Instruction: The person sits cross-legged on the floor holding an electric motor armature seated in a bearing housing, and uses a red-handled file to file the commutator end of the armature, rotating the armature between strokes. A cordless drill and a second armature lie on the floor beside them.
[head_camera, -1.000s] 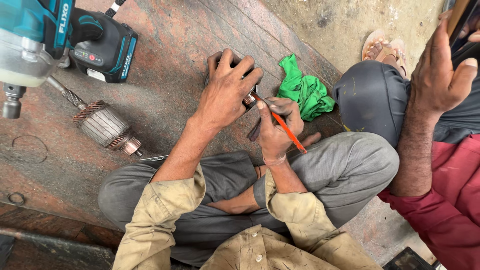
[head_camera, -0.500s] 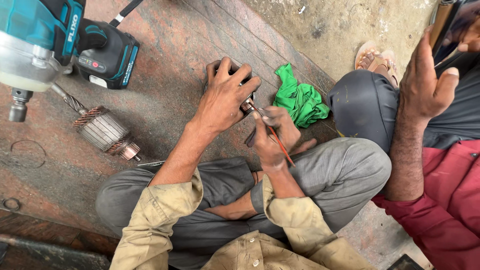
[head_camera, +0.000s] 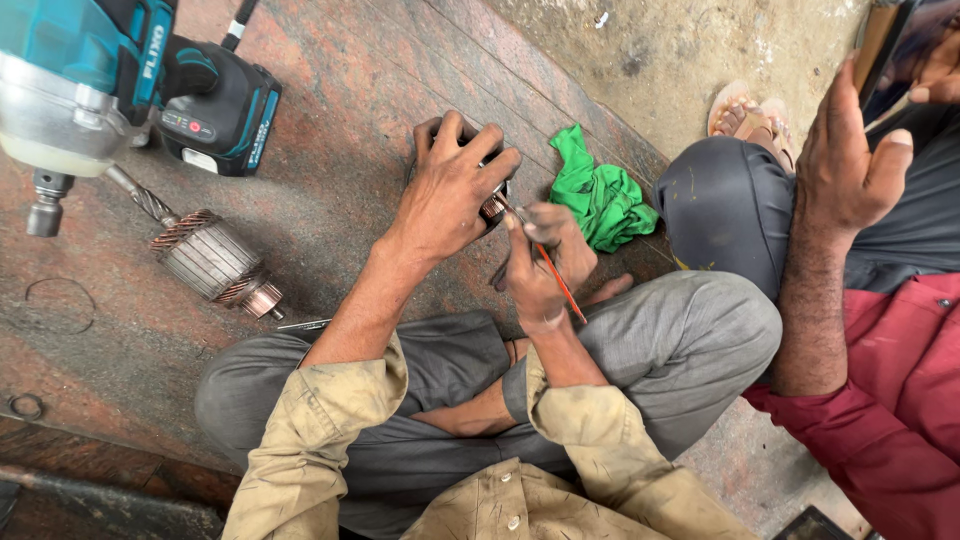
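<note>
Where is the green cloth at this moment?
In the head view, the green cloth lies crumpled on the reddish stone floor, right of centre, just beyond the right hand and beside the other person's grey-trousered knee.

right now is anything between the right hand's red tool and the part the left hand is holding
Nothing visible. The left hand grips the dark part on the floor, and the right hand holds the red tool with its tip right at the part's coppery end. The green rag lies off to the side.

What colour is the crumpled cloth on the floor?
Bright green; the cloth shows best in the head view, beside the right hand.
</note>
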